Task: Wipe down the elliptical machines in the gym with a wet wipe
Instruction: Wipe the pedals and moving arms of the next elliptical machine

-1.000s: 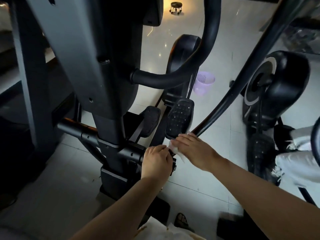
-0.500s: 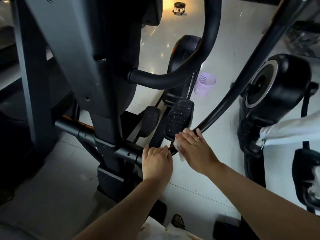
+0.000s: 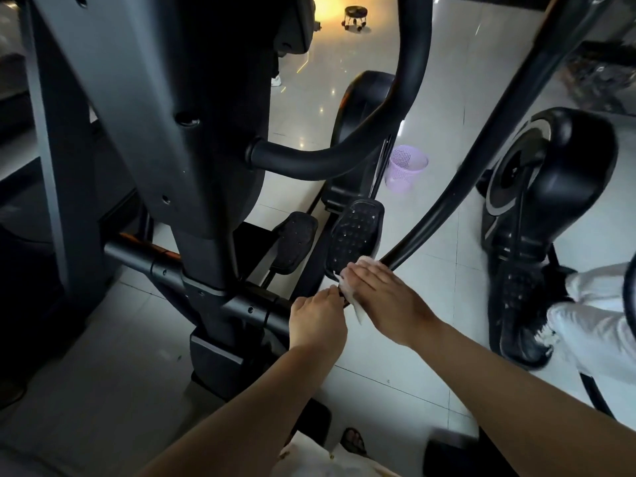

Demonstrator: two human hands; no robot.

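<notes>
wipe: thin white wet wipe at centre frame under right hand, whose flat fingers press it onto the black curved elliptical arm tube | left hand curled round the end of the black metal crossbar | handling: I judge it limp, light and slick; I'd press with the palm and pinch the free lower corner

L grip & L forearm: bare, uncovered to frame edge
R grip & R forearm: bare too
Clothing: pale cream fabric, creased, at bottom edge
Sandal: dark, open-toe, toes showing
</notes>
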